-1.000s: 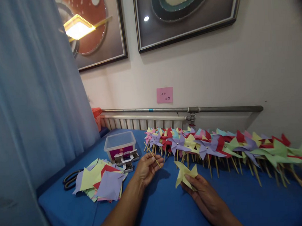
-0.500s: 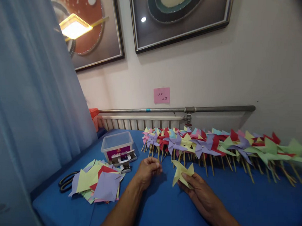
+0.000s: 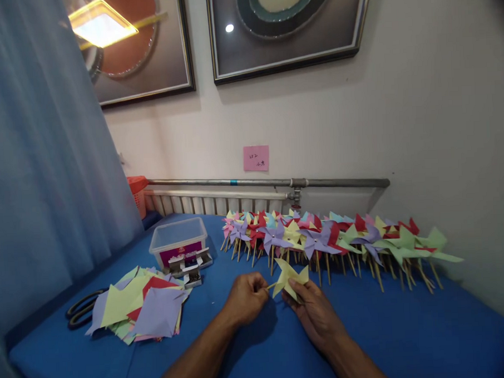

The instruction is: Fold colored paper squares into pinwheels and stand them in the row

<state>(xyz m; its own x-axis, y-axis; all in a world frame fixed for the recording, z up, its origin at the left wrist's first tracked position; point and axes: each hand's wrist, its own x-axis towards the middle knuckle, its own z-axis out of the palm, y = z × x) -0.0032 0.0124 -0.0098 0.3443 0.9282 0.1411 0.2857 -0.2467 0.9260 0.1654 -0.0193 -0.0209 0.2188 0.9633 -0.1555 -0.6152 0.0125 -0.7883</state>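
Two framed pictures hang on a pale wall above a counter covered in blue cloth. A grey pipe runs along the wall over a white radiator, with a pink note stuck above it, and a blue curtain hangs at the left.

Along the far side of the counter lies a long row of finished pinwheels in purple, red, yellow and green, their sticks pointing toward the person. To the left sit a clear plastic box with small open boxes in front of it, a loose pile of cut coloured paper, and black scissors at its edge. An orange basket stands by the curtain.

Nothing lies between the hands and the row. The yellow pinwheel is held just above the cloth, in front of the row, its folded points spread. The right hand grips it from below; the left hand pinches a thin wooden stick that meets the pinwheel's left side.
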